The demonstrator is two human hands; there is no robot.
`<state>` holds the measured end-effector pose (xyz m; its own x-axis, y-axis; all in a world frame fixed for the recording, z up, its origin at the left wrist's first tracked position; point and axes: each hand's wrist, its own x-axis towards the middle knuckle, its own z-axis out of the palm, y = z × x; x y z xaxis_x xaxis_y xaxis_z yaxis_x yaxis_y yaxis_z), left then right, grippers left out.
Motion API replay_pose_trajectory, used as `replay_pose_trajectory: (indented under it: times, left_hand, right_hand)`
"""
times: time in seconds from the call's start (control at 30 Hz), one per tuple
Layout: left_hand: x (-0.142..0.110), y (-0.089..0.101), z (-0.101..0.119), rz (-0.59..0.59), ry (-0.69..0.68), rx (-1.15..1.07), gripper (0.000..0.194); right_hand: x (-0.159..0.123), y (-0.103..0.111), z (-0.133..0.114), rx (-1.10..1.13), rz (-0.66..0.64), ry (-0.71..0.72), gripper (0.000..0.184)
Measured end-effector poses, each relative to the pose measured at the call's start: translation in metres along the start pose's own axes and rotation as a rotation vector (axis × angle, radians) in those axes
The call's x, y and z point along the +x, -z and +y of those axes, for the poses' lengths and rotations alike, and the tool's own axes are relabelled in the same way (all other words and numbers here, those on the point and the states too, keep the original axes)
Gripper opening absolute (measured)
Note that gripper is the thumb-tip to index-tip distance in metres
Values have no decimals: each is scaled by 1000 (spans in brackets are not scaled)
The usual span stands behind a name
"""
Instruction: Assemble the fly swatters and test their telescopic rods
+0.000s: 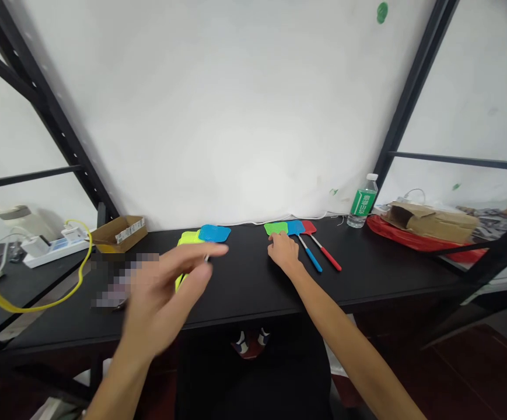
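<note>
The left hand (pixel 165 297) is raised in front of the body, blurred, its forearm rising from the lower left edge; the fingers are spread and loosely extended toward the right, with the index finger stretched furthest and the thumb below it, and nothing is in its grip. The right arm runs bare from the lower right, nearly straight, far forward. The right hand (pixel 283 249) lies palm down at the end of it, fingers curled slightly forward and together, wrist flat and low.

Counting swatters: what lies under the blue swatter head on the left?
Under the blue swatter head a yellow-green swatter head shows. The left hand covers most of the handles.
</note>
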<state>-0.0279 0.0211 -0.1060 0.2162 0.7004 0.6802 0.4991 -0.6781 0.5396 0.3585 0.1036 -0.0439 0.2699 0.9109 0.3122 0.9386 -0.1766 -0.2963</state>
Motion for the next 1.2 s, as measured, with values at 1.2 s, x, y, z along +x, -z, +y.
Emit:
replay_pose_trajectory:
  times: [1.2]
  left_hand:
    - [159,-167,94,-321,94,389,42]
  right_hand:
    - [13,-12,-12,1810,-255,-69,44]
